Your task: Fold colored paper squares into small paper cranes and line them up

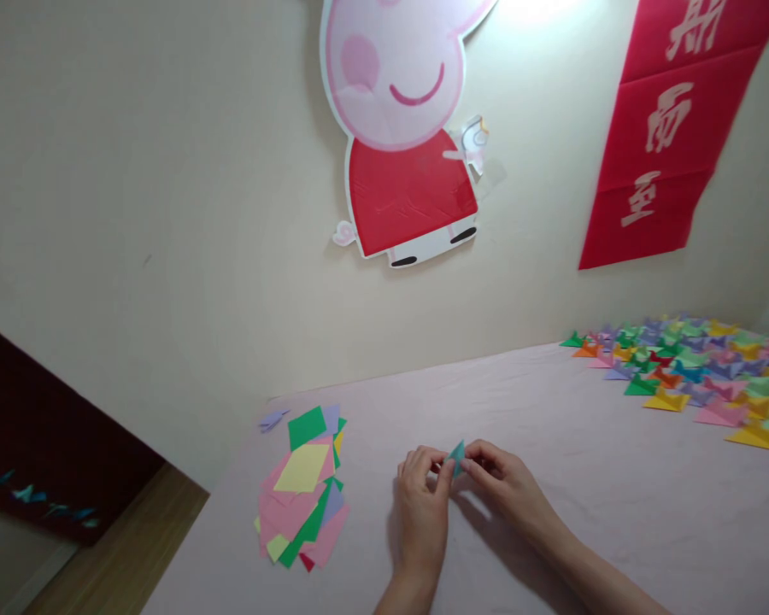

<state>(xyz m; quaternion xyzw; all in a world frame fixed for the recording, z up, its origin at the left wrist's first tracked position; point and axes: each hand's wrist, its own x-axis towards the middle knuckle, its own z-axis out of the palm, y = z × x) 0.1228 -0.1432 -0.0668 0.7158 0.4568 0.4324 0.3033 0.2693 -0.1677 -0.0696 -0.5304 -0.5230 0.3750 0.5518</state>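
Observation:
Both my hands meet near the middle of a pale pink table (551, 547). Between them stands a small teal folded paper piece (457, 457), tip upward. My left hand (421, 504) pinches its left side with closed fingers. My right hand (503, 483) pinches its right side, fingers closed as well. A loose stack of coloured paper squares (302, 495) lies on the table to the left of my left hand, with a yellow sheet on top.
Several folded paper shapes (698, 371) in many colours cover the table's far right. A small purple folded piece (272, 418) lies at the far left corner. A cartoon pig cutout (403, 128) and a red banner (672, 128) hang on the wall. Wooden floor (121, 555) shows at left.

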